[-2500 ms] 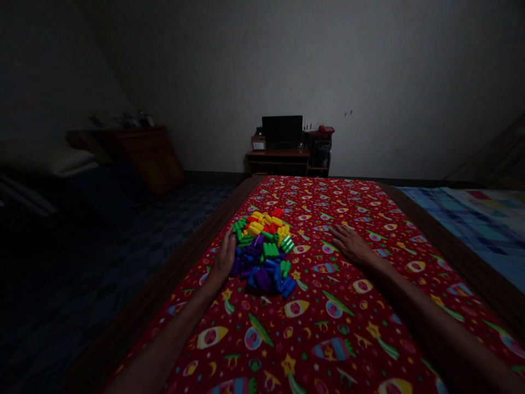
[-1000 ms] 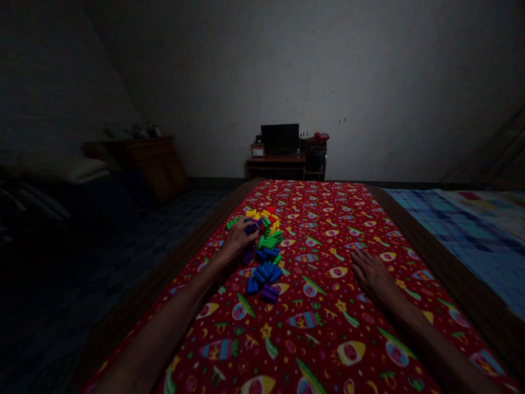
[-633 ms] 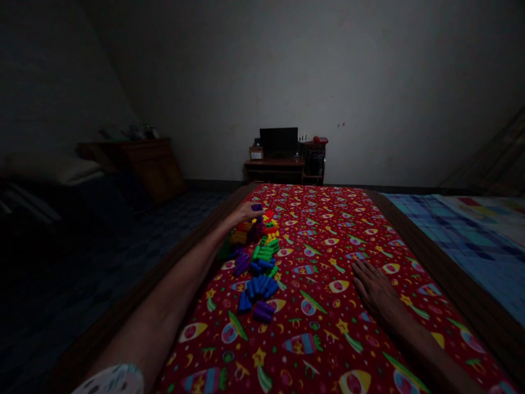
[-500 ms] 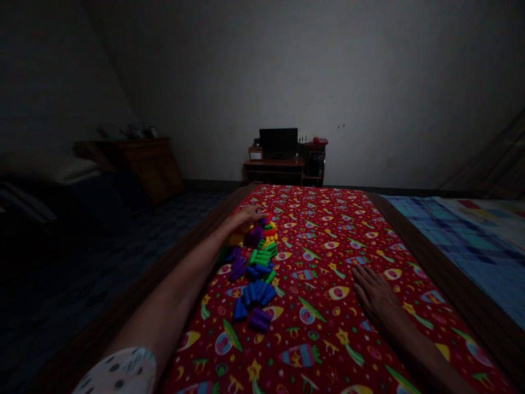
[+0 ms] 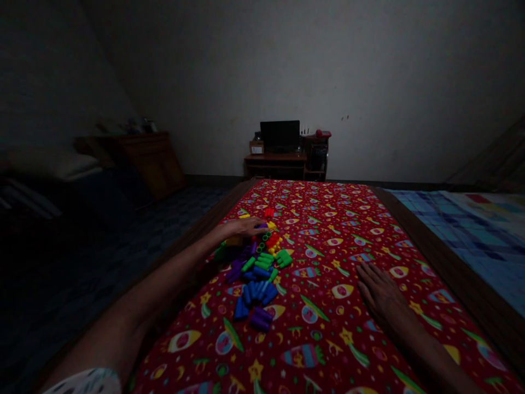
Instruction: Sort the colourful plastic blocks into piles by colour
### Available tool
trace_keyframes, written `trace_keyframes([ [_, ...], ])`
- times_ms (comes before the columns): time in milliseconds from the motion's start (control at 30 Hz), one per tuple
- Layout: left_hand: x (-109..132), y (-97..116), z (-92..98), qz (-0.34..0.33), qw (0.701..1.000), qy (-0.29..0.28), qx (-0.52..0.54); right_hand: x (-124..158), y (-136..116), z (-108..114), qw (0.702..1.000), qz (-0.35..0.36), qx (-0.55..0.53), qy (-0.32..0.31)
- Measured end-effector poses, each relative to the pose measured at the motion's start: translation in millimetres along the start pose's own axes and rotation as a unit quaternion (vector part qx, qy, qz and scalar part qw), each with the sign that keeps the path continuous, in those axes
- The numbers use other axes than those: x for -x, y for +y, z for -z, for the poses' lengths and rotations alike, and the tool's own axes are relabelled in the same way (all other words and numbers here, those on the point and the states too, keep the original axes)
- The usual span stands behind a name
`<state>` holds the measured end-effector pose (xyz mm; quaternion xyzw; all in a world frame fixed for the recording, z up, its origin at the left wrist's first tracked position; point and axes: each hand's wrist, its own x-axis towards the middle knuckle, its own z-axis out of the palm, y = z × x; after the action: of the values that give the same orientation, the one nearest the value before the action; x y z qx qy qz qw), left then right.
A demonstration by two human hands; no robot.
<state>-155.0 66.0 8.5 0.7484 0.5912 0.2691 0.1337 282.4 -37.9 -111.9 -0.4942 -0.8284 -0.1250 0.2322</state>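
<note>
My left hand reaches over the far part of a loose pile of plastic toy blocks, its fingers stretched out low over the pieces. A purple block shows at its fingertips; I cannot tell whether they press on it. Green ring-ended blocks and a red block lie just beside that hand. Nearer are green blocks, blue blocks and a purple block. My right hand rests flat and open on the patterned red cloth, apart from the blocks.
A red block lies beyond the pile, and a green block to its right. The cloth covers a long surface with brown edges. A blue checked cloth is at right. A desk with a monitor stands by the wall.
My left hand has come back slightly toward me and left. A red block at the far end and a green block at the right now show apart from the pile. My right hand stays in place.
</note>
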Motion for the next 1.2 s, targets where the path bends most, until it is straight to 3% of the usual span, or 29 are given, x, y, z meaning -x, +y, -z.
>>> trace_keyframes([
  [100,29.9,2.9,9.9,-0.039,0.997,-0.069,-0.010,-0.2,0.1,0.7,1.000,-0.001,0.004,0.001],
  [233,76.6,12.8,5.9,-0.114,0.991,-0.045,-0.049,-0.8,0.5,0.8,1.000,0.001,0.002,-0.002],
  [267,88.7,17.4,1.7,-0.127,0.988,-0.060,-0.059,-1.0,0.6,0.9,1.000,0.002,0.002,-0.004],
  [367,120.3,33.8,-10.0,-0.137,0.983,-0.096,-0.075,-1.6,0.6,1.6,1.000,0.005,0.007,-0.005],
  [467,137.7,43.2,-8.6,-0.135,0.982,-0.097,-0.091,-1.9,0.5,2.4,1.000,0.007,0.016,-0.005],
  [567,136.0,30.8,6.4,-0.118,0.986,-0.060,-0.097,-2.3,0.4,2.5,1.000,0.012,0.018,-0.003],
  [700,109.2,-19.5,23.0,-0.026,0.991,0.059,-0.119,-3.0,0.4,1.9,1.000,0.017,0.018,0.003],
  [767,93.6,-44.8,21.1,0.057,0.991,0.086,-0.086,-3.0,0.3,1.5,1.000,0.016,0.019,0.004],
  [833,82.4,-60.3,12.4,0.098,0.991,0.079,-0.043,-2.7,0.4,1.0,1.000,0.018,0.021,0.005],
  [1000,78.7,-57.9,-9.2,0.071,0.996,0.049,-0.002,-2.2,1.0,-0.2,0.999,0.026,0.036,0.019],
  [1200,67.1,-49.2,-2.0,0.039,0.997,0.058,0.018,-2.2,1.5,0.0,0.999,0.023,0.029,0.006],
])
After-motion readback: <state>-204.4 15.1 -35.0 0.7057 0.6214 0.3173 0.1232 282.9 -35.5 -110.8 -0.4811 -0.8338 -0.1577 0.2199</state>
